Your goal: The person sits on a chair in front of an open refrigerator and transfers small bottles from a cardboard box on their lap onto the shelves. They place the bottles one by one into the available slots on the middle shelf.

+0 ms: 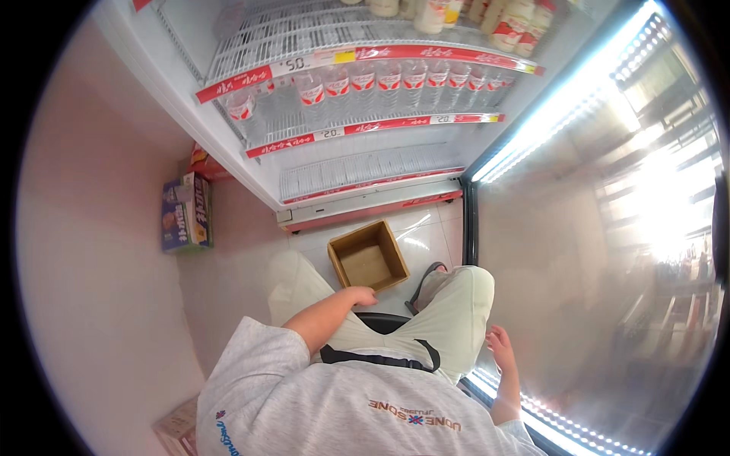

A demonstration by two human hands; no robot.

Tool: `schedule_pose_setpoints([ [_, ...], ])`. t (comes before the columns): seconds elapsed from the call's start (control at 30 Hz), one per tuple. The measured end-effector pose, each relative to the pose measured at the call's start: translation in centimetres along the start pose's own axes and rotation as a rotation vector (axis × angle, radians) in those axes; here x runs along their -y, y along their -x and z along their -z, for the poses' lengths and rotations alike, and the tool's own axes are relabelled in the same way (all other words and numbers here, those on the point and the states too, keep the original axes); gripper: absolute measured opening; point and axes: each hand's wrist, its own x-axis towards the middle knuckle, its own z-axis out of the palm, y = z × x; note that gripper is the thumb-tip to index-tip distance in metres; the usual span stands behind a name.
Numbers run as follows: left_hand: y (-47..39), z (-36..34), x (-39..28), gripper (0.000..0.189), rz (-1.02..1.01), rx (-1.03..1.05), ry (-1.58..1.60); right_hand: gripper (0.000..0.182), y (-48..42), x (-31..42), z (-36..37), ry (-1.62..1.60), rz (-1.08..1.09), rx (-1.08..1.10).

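Observation:
My left hand is at the near rim of an empty cardboard box on the floor between my feet. Its fingers are curled, and I cannot tell whether they grip the rim or only lie beside it. My right hand hangs beside my right knee, close to the glass door, its fingers loosely apart with nothing in them. Ahead stands an open drinks cooler with wire shelves. Clear water bottles stand in a row on its middle shelf, and the bottom shelf holds nothing.
White bottles with red labels stand on the upper shelf. A blue and green carton sits by the left wall, near a red package. Another carton lies at lower left. The lit door frame borders the right side.

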Motion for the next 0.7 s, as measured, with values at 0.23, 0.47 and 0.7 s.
schedule_pose_setpoints([
  [0.23, -0.4, -0.8, -0.1, 0.05, 0.009, -0.061, -0.01, 0.057, -1.4, 0.8, 4.3, -0.028, -0.255, -0.102],
  [0.47, 2.5, 0.1, 0.1, 0.042, 0.05, -0.092, 0.265, 0.08, -2.6, -2.1, 6.6, -0.282, -0.535, -0.623],
  [0.7, 5.0, 3.4, -0.6, 0.038, 0.09, -0.253, 0.248, 0.07, -1.7, -0.3, 9.7, -0.416, -0.565, -0.886],
])
